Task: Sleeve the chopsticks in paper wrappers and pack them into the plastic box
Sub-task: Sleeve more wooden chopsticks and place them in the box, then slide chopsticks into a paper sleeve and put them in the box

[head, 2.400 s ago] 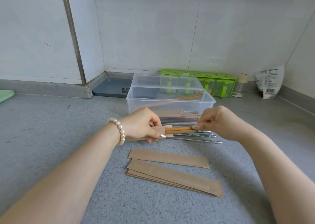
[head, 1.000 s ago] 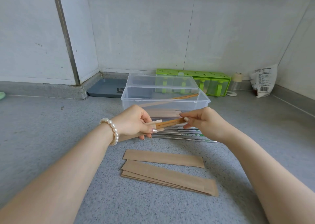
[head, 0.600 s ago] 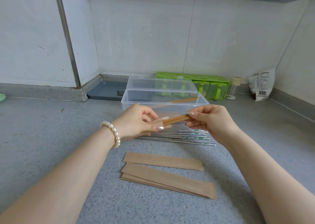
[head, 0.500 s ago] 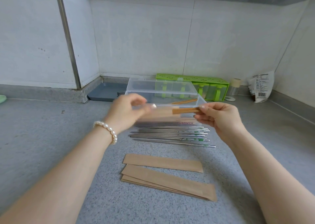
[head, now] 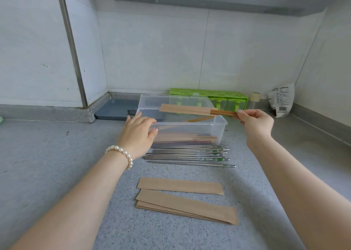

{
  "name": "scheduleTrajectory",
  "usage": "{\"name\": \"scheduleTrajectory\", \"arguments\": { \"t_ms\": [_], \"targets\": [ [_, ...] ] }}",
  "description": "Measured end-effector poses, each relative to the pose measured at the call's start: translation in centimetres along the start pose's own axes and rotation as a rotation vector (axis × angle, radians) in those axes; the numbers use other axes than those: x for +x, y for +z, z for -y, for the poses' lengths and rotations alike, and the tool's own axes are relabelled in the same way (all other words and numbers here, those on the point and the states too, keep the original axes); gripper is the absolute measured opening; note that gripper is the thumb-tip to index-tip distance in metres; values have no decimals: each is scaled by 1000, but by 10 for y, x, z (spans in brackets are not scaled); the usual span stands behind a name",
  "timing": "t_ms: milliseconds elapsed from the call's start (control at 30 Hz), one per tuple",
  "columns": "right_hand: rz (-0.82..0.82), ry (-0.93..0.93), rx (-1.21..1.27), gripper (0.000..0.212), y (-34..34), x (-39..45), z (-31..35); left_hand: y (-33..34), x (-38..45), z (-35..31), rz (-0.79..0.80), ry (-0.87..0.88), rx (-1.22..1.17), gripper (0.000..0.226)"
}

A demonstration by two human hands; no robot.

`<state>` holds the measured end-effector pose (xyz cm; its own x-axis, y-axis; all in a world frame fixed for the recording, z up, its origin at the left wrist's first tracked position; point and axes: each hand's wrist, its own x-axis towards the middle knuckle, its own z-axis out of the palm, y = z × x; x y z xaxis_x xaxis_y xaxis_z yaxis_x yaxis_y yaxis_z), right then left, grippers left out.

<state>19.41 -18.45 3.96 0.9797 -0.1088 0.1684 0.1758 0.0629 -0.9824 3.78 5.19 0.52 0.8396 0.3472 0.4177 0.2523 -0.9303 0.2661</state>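
Your right hand (head: 254, 120) pinches the sleeved chopsticks (head: 190, 110) lengthwise above the plastic box (head: 218, 128); your left hand (head: 138, 133), fingers relaxed, rests on its left end.

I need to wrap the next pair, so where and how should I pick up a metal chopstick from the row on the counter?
Take the nearest of the metal chopsticks, which lies slightly apart from the row. Pinch it from above near its right end, where it juts past the others and leaves room for fingertips. The shaft is thin and flat on the countertop, so a fingertip pinch likely suits better than a full wrap. The right hand is occupied; the left hand holds nothing.
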Motion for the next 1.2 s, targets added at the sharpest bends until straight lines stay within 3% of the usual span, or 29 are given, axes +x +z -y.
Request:
{"name": "scheduleTrajectory", "arguments": {
  "t_ms": [300, 567, 733, 867, 1000, 1067, 1133, 1200],
  "targets": [
    [197, 37, -300, 17, 35, 5, 8, -6, -3, -3, -40, -13, -111, 25],
    [295, -199, -752, 34, 40, -3, -1, -5, 0, -1, -20, -17, -139, 26],
    [301, -358, -619, 23, 25, -12, 7, -5, 0, 0, -43, -21, -148, 25],
    [477, -324, -663, 6, 10, -25, 13, -4, -2, -1, -63, -3, -70, 36],
    [750, -256, -862, 13, -2, -33, 12, -14, -10, -19, -260, 242, -119, 30],
    [853, -224, -946, 15, -5, -33, 5, -22, -17, -33, -63, 268, -277, 18],
    [911, -200, -989, 15, -7, -33, -5, -23, -24, -44, 270, 227, -357, 18],
    [973, -193, -1028, 15, -7, -32, -13, -17, -27, -51, 490, 224, -372, 22]
  ]
}}
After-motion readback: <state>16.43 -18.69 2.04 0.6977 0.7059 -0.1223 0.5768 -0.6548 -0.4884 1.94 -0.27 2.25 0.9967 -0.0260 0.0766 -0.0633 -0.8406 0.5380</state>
